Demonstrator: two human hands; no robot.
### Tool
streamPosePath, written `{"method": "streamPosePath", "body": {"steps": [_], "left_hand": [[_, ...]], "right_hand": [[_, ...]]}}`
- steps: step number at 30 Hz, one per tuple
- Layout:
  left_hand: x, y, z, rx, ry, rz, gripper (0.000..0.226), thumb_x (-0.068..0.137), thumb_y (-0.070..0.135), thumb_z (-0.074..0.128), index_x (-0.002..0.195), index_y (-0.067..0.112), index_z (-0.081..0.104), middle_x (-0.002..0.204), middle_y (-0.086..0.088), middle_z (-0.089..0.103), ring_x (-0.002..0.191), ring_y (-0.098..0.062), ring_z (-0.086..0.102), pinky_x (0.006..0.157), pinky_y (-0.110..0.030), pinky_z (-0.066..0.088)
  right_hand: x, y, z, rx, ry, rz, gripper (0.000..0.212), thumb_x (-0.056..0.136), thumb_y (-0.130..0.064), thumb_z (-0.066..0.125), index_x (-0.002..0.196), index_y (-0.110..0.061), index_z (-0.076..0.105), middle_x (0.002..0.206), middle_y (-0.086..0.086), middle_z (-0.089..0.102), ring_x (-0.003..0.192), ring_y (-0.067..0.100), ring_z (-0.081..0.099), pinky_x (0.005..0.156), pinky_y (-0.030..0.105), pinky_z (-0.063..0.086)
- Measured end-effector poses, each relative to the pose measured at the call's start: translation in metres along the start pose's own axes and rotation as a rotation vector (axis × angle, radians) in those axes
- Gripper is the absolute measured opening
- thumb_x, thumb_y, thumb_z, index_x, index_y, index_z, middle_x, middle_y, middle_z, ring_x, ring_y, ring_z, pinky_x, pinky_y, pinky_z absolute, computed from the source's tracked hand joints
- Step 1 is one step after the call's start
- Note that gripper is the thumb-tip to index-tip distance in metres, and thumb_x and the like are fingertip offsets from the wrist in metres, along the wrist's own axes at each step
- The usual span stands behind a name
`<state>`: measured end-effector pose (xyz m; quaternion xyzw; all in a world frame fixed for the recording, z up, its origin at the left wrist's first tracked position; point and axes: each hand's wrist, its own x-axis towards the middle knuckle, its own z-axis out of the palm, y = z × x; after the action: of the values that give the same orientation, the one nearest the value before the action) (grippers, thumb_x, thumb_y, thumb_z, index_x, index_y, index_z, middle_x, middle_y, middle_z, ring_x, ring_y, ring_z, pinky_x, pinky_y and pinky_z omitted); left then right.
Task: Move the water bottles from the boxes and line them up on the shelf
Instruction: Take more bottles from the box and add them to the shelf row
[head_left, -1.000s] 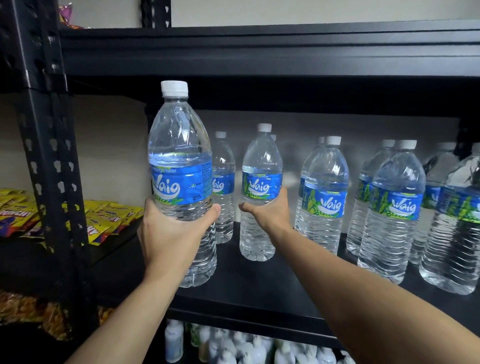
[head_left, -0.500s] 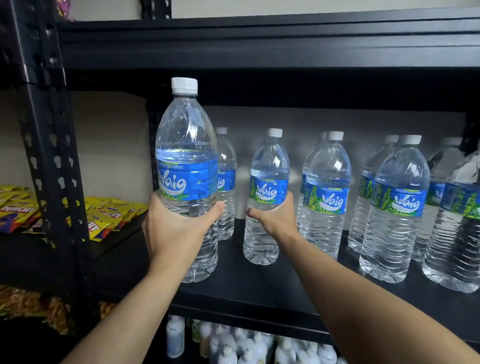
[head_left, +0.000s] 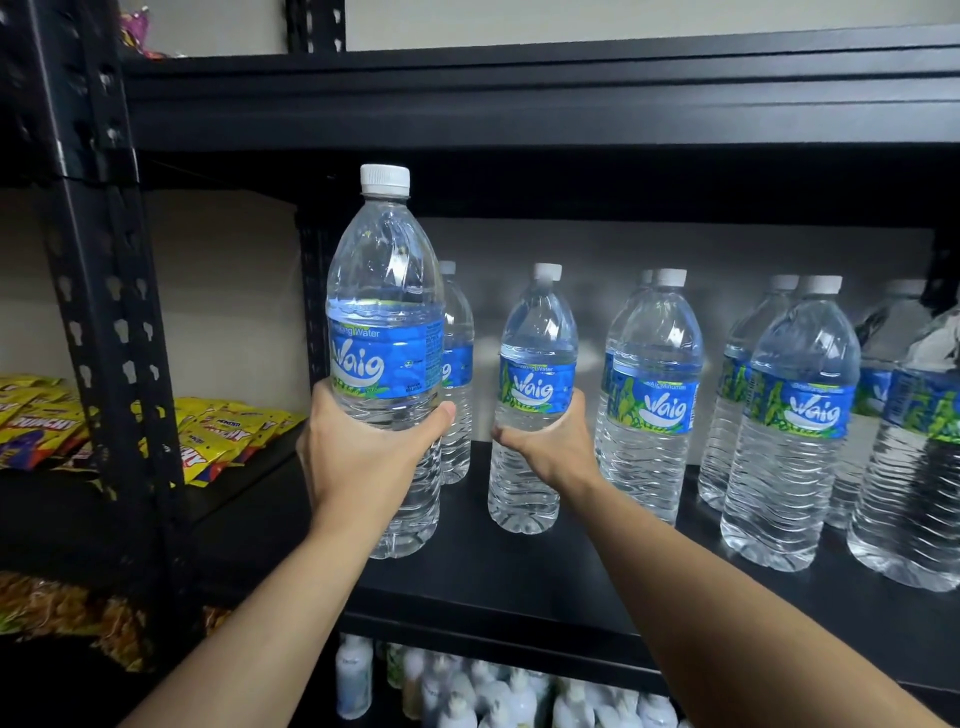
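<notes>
2 btls were in hand at once. L hand was wrapped round the lower body of L btl, thumb at 3 o'clock of it, fingers hidden behind. That btl was upright, its base low over the front-left part of the shelf; couldn't tell if it touched the board. R hand was curled round the waist of R btl, just under the label. That btl looked to be standing on the shelf, at 3 o'clock from L btl, w/ a gap between them.

Risks, as judged:
- L btl was close to the shelf's front edge. Letting go w/ the base partly off, or tilted, could tip it toward 6 o'clock & off the shelf.
- The grip was low & the btl full, so prob. top-heavy. A quick push toward 12 could knock the back btl just behind it.
- R btl had the row near at 3 o'clock. Sliding it that way w/o care could bump the nearest 1 & topple others.
- Thin ribbed walls would likely flex under a hard squeeze, so a grip could slip.
- L btl's cap looked near the upper shelf at 12; lifting higher could strike it.
</notes>
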<state>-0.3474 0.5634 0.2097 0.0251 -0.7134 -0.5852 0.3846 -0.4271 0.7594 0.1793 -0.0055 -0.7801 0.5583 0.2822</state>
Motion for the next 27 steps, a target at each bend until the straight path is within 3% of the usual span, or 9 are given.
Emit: {"method": "streamPosePath", "body": {"steps": [5,8,16,19,22,24,27], "left_hand": [[-0.001,0.0,0.0,0.005,-0.007,0.002,0.073,0.045,0.051,0.092,0.101,0.023,0.055,0.097,0.007,0.067,0.097,-0.021,0.064,0.084,-0.04,0.055],[-0.001,-0.003,0.002,0.009,-0.009,0.001,0.073,0.044,0.053,0.091,0.101,0.023,0.055,0.098,0.007,0.067,0.099,-0.022,0.064,0.084,-0.041,0.055],[-0.003,-0.012,0.006,0.01,-0.026,-0.008,0.074,0.041,0.056,0.09,0.1,0.025,0.057,0.098,0.008,0.068,0.099,-0.02,0.065,0.086,-0.04,0.055],[-0.003,-0.013,0.007,0.012,-0.032,-0.007,0.074,0.041,0.057,0.089,0.1,0.025,0.057,0.097,0.009,0.068,0.099,-0.02,0.065,0.086,-0.04,0.055],[0.0,-0.014,0.01,0.015,-0.037,-0.013,0.078,0.038,0.062,0.086,0.101,0.027,0.056,0.1,0.009,0.068,0.101,-0.019,0.064,0.088,-0.041,0.055],[0.003,-0.014,0.014,0.019,-0.037,-0.016,0.08,0.036,0.064,0.084,0.102,0.027,0.056,0.101,0.01,0.068,0.103,-0.02,0.064,0.089,-0.042,0.054],[0.011,-0.015,0.023,0.025,-0.034,-0.019,0.083,0.035,0.064,0.084,0.104,0.027,0.056,0.102,0.009,0.068,0.104,-0.021,0.063,0.09,-0.041,0.054]], "right_hand": [[0.005,0.007,-0.001,-0.08,-0.025,0.041,0.087,0.054,-0.036,0.092,0.124,-0.026,0.041,0.12,0.003,0.052,0.122,0.019,0.044,0.106,0.034,0.041],[0.007,0.008,0.0,-0.073,-0.038,0.059,0.087,0.047,-0.042,0.091,0.117,-0.031,0.04,0.119,0.002,0.056,0.121,0.024,0.05,0.107,0.041,0.044],[0.009,0.008,-0.002,-0.054,-0.049,0.058,0.105,0.027,-0.06,0.091,0.117,-0.033,0.044,0.116,-0.004,0.063,0.117,0.02,0.057,0.102,0.042,0.049],[0.002,0.008,-0.007,-0.072,-0.099,0.074,0.105,0.036,-0.056,0.094,0.123,-0.034,0.039,0.124,-0.005,0.061,0.118,0.016,0.057,0.107,0.038,0.046],[-0.02,0.012,-0.013,-0.202,-0.132,0.169,0.111,0.04,-0.069,0.087,0.132,-0.03,0.039,0.13,-0.001,0.059,0.125,0.022,0.055,0.109,0.039,0.043],[-0.043,0.021,-0.02,-0.34,-0.222,0.221,0.092,0.063,-0.064,0.08,0.136,-0.021,0.043,0.132,0.004,0.058,0.126,0.024,0.055,0.109,0.034,0.04],[-0.078,0.04,-0.027,-0.58,-0.358,0.096,0.072,0.082,-0.063,0.063,0.134,-0.015,0.052,0.135,0.007,0.059,0.131,0.024,0.051,0.11,0.03,0.037]]}}
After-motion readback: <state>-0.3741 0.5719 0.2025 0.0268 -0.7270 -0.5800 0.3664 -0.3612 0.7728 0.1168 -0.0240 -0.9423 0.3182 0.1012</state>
